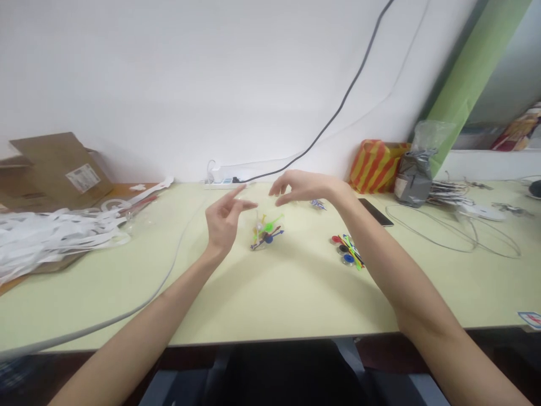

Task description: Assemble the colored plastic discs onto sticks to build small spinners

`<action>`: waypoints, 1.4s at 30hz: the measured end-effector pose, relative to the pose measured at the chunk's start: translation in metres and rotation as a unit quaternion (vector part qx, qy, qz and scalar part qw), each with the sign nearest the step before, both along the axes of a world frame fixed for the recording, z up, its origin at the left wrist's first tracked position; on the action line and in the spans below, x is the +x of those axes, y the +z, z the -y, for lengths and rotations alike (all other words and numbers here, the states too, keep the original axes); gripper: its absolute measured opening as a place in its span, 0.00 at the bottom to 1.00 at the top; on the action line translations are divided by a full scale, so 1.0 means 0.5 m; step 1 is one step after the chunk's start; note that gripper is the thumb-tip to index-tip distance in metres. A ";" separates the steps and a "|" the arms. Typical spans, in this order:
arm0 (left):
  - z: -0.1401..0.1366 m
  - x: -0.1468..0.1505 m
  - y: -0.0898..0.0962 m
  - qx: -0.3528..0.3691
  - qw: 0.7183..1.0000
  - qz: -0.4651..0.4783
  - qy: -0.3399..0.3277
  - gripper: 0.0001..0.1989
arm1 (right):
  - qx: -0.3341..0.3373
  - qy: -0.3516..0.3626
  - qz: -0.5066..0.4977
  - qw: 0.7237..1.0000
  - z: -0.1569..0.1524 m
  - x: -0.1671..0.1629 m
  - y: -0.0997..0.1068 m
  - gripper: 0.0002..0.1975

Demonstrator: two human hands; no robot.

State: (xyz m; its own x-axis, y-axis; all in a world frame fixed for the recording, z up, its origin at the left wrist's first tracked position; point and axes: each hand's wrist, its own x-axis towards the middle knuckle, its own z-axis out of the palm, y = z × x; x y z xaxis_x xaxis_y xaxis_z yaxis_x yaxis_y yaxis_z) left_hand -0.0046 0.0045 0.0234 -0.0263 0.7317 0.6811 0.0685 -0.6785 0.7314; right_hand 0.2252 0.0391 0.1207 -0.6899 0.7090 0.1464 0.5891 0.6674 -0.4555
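Note:
My left hand (222,223) is raised over the table, index finger and thumb stretched out and apart, with nothing visible between them. Facing it, my right hand (301,186) bends down at the wrist, its fingers curved and the thumb separate from them. Just below and between both hands lies a small heap of coloured plastic arrow spinners (269,238), in blue, green, yellow and brown. Whether a clear wrapper covers part of it, I cannot tell. Beside my right forearm sits a second group of arrow spinners (349,258) with red, black and blue round centres, partly hidden by the arm.
White strips (54,237) and a cardboard box (59,169) lie at the left. A power strip (222,184) stands by the wall. Behind my right arm are a dark phone (376,212), a striped bag (374,166) and a grey bag (412,179). A cable (127,313) crosses the left side.

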 end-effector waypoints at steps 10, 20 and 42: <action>-0.012 -0.012 -0.005 0.067 0.970 -0.208 0.104 0.10 | -0.060 0.020 0.007 0.998 -0.040 0.028 -0.023 0.05; -0.038 -0.004 -0.018 -0.046 0.998 -0.036 -0.001 0.17 | -0.051 0.057 -0.133 0.988 -0.062 0.023 -0.048 0.07; -0.028 0.008 -0.070 -0.074 0.966 -0.234 0.086 0.21 | -0.023 -0.379 -0.145 0.914 -0.278 -0.121 -0.218 0.09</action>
State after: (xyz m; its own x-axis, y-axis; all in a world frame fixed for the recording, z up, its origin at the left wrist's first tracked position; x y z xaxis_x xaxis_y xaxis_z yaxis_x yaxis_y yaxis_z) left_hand -0.0007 0.0184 -0.0116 0.1301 0.8337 0.5367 0.5173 -0.5188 0.6806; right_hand 0.1646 0.1779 0.0120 0.0653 0.9771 0.2025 0.7234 0.0934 -0.6840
